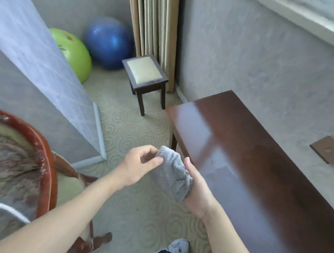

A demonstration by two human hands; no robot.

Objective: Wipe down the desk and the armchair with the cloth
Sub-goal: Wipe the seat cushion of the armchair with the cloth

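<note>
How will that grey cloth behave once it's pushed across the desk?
Probably floppy: the grey cloth sags and bunches between the left hand and right hand. Its fluffy pile looks light. It may slide easily on the glossy desk.

Furnished room, hotel or home bedroom type: swirl-patterned carpet (135, 128), textured grey wallpaper (262, 63), beige curtain (152, 23), dark wooden bench (257, 150), cushioned stool (144, 72), upholstered armchair (15, 157), two exercise balls, green (73, 51) and blue (108, 42), in corner.
</note>
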